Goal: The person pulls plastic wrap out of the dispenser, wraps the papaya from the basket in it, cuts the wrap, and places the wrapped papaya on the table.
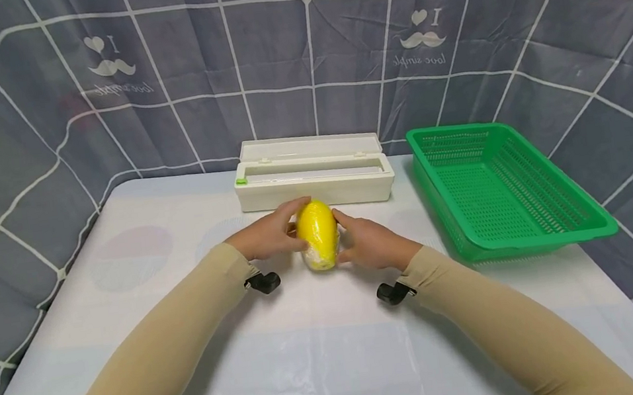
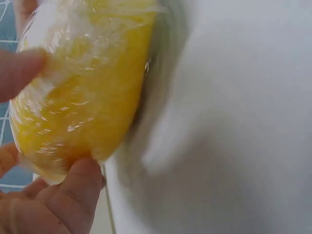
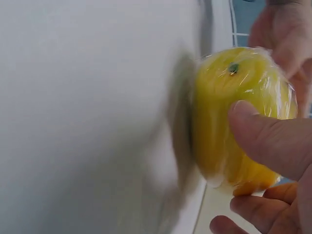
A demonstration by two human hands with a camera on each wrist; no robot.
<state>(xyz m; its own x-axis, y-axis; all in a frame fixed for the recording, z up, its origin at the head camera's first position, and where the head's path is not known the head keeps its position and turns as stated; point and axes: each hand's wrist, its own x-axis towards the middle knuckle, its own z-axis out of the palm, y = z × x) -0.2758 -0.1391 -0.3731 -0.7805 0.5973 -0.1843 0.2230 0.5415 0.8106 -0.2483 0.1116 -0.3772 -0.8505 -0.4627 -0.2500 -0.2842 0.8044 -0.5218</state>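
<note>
A yellow melon, wrapped in clear cling film, stands at the middle of the table between both hands. My left hand grips its left side, thumb and fingers bent around it. On the opposite side my right hand holds it, the thumb pressed on the film in the right wrist view. That view also shows the melon's small dark stem scar through the film. Wrinkled, bunched film covers the melon in the left wrist view. Parts of the fingers are hidden behind the fruit.
Just behind the melon sits a white cling film dispenser, its lid raised and a green slider at its left end. A green plastic basket occupies the right side of the table. A grey checked curtain surrounds the back and sides.
</note>
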